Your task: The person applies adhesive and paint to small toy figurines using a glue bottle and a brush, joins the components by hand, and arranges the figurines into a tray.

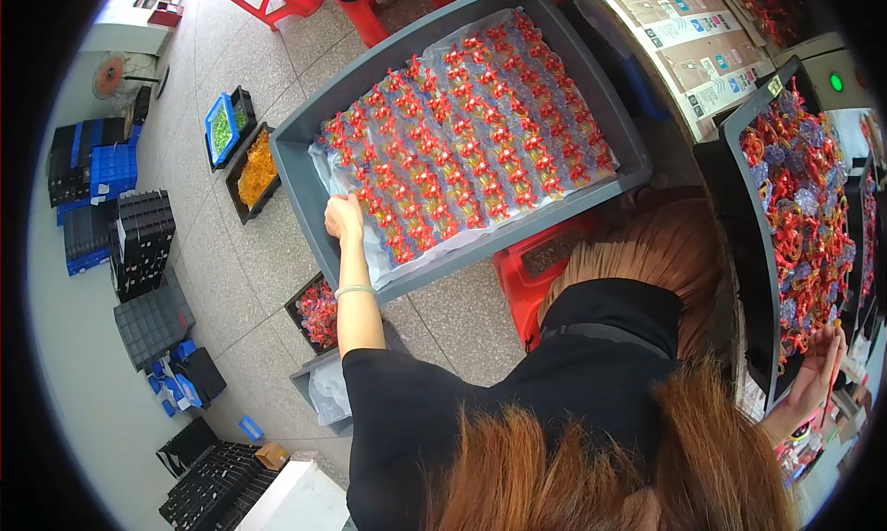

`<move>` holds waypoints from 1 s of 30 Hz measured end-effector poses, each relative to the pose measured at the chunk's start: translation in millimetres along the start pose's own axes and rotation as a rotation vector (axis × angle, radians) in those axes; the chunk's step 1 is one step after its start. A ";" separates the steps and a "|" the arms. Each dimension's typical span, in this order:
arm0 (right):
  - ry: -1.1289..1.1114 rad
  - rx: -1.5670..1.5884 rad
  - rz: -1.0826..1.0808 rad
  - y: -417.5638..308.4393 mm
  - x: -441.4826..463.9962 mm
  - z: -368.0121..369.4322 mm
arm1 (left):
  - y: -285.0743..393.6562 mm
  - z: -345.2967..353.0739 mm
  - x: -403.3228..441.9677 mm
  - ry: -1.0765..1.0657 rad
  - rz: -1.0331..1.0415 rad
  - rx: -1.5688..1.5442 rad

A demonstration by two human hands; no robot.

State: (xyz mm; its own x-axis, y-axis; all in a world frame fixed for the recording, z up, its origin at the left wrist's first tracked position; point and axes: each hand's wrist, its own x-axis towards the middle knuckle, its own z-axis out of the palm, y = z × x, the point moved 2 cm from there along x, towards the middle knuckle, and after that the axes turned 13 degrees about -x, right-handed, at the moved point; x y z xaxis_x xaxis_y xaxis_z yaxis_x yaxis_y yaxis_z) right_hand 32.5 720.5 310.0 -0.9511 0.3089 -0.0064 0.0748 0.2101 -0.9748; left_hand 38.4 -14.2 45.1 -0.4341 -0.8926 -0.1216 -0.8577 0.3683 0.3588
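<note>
My left hand is closed at the left edge of a large grey tray, beside the clear plastic liner; what its fingers hold is hidden. Rows of red, yellow and purple pieces lie on the liner. At the far right, my right hand has its fingers stretched out by the lower end of a black tray. That tray holds a loose heap of red and purple pieces.
Red stools stand by the grey tray. Small trays with orange pieces and green pieces lie on the floor. Stacked black crates line the left wall. A person's brown hair shows below the grey tray.
</note>
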 end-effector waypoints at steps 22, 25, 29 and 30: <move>0.046 -0.030 -0.005 -3.0 -7.0 6.0 | -10.7 43.5 126.7 -0.386 0.337 -0.429; 0.088 -0.044 0.010 -0.1 -8.7 5.1 | -9.4 25.1 112.5 -0.365 0.326 -0.290; 0.078 -0.041 0.031 1.4 -3.2 4.8 | -4.9 20.0 79.4 -0.407 0.316 -0.132; 0.065 -0.030 0.032 1.2 -0.9 4.9 | -1.3 21.0 75.0 -0.396 0.312 -0.134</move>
State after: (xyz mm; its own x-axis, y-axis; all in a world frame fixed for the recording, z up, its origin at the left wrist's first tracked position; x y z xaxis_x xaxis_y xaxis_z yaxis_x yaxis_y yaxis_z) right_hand 32.0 715.9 307.7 -0.9268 0.3750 -0.0219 0.1146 0.2267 -0.9672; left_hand 1.2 -76.1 16.2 -0.7566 -0.5693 -0.3217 -0.6395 0.5412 0.5460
